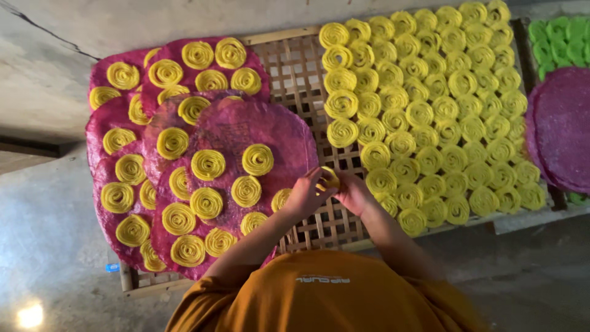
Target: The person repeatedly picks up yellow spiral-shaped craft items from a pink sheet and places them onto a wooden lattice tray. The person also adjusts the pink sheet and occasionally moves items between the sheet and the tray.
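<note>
- Overhead view; a person in an orange shirt (pixel 326 295) leans over a bamboo lattice rack (pixel 295 67) on a concrete floor (pixel 49 233).
- Left hand (pixel 305 195) and right hand (pixel 354 193) meet over the bare lattice, both touching one yellow spiral (pixel 329 179).
- The spiral sits between the two grips, at the fingertips, just above the rack and not among the laid rows.
- Left grip: fingers curled onto the spiral's left edge. Right grip: fingers pinched on its right edge. Both grasping the same spiral.
- Just left of the hands: overlapping round magenta mats (pixel 258 132), about six as far as I can separate them; edges overlap, so the count is uncertain.
- On those mats: loose yellow spirals (pixel 208 165), roughly thirty, spaced apart.
- Right of the hands: a packed block of yellow spirals (pixel 430 110) on the rack, touching one another in rows, far too many to count exactly, perhaps eighty.
- Far right edge: one more magenta mat stack (pixel 562 129), and a cluster of green spirals (pixel 562 40) at the top corner, partly cut off.
- One small blue bit (pixel 112 267) on the floor by the rack's near left corner.
</note>
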